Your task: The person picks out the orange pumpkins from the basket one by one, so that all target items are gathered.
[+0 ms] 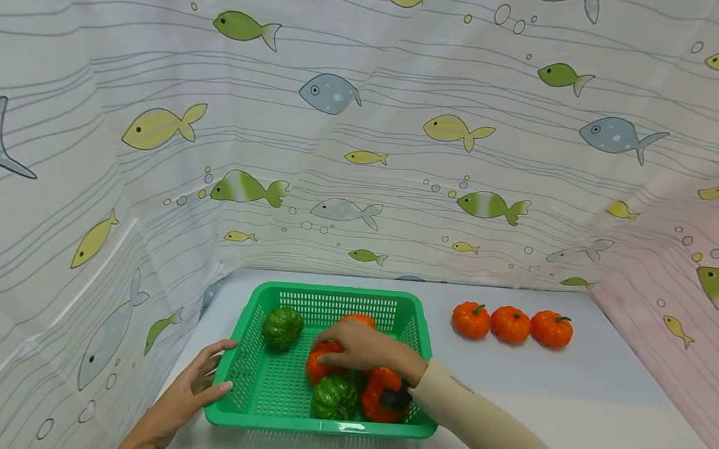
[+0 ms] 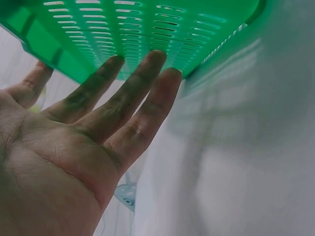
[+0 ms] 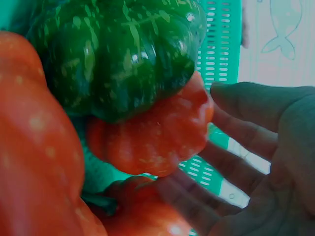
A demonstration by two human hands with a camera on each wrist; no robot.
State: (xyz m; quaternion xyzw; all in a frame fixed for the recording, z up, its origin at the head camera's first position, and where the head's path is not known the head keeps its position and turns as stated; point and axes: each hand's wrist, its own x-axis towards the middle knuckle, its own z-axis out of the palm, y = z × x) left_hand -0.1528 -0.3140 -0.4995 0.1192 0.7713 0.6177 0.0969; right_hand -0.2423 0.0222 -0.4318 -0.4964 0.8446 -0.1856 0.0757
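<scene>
A green plastic basket (image 1: 320, 425) holds small toy-like pumpkins, some orange, some green. My right hand (image 1: 357, 346) reaches into it from the right, thumb and fingers around an orange pumpkin (image 1: 317, 369). In the right wrist view, that orange pumpkin (image 3: 152, 137) sits between thumb and fingers, partly behind a green pumpkin (image 3: 118, 54). My left hand (image 1: 188, 390) is at the basket's left side, its straight fingers (image 2: 125, 103) against the slotted outer wall and the thumb at the rim.
Another green pumpkin (image 1: 282, 328) lies in the basket's back left corner. Orange pumpkins lie behind my right hand (image 1: 359, 318) and at the front right (image 1: 375, 396). Three orange pumpkins (image 1: 511, 325) stand in a row on the white table (image 1: 511, 381), right of the basket. A fish-print curtain (image 1: 366, 127) surrounds the table.
</scene>
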